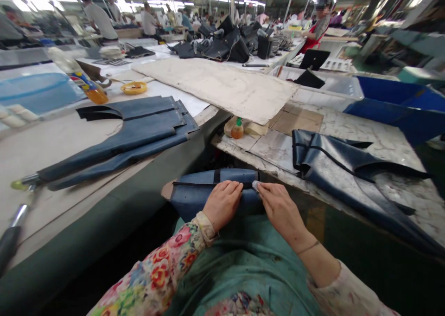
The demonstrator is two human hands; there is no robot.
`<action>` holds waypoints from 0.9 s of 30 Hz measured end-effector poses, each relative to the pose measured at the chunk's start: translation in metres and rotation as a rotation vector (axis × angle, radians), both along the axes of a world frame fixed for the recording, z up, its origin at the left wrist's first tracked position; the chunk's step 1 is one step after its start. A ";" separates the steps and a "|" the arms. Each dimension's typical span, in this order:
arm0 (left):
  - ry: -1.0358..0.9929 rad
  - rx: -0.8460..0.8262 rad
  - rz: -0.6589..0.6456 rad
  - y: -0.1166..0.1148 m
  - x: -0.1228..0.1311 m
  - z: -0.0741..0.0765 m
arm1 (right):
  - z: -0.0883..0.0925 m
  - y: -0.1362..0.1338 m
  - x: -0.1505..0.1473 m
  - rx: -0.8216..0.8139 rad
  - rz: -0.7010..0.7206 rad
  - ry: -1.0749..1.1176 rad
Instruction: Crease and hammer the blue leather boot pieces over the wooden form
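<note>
- The undersides of the left hand and right hand are hidden, so whether either one pinches or only presses cannot be told.
- A small whitish bit shows at the right hand's fingertips; it is too small to tell whether it is held or worn on a finger.
- The near edge of the blue piece disappears behind the hands and into shadow, and whatever supports it from below is hidden too.
- On the left, a hammer-like tool is blurred, its dark handle running to the picture's left edge.
- Far off, workers and a dark heap of bags are smeared, their details hard to make out.
- The blue piece lies right in front of the person, near the gap between the left table and the right table.
- Its surface is smooth with a dull sheen; a black strip runs lengthwise, crossed by a short black band, and the left end shows a brownish tip.
- The left hand lies over the strip, fingers close together; the right hand's fingers meet the piece's right end.
- Similar blue panels lie layered on the left table, and a glossy, folded dark-blue panel on the right one.
</note>
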State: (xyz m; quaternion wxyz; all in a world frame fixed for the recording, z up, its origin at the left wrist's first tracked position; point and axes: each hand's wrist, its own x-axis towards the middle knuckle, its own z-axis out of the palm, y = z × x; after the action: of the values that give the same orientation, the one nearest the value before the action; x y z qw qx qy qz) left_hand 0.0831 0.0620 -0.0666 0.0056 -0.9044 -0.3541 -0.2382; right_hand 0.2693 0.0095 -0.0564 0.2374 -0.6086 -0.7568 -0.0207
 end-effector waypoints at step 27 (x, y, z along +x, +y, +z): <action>0.017 0.125 0.192 -0.013 -0.082 -0.020 | 0.007 0.030 -0.082 -0.083 0.207 -0.092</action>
State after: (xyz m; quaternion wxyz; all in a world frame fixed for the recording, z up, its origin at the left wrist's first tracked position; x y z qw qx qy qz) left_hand 0.0016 0.0493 -0.0865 0.0879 -0.8661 -0.4235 -0.2505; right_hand 0.1869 0.0390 -0.0499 0.1779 -0.5348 -0.8260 0.0076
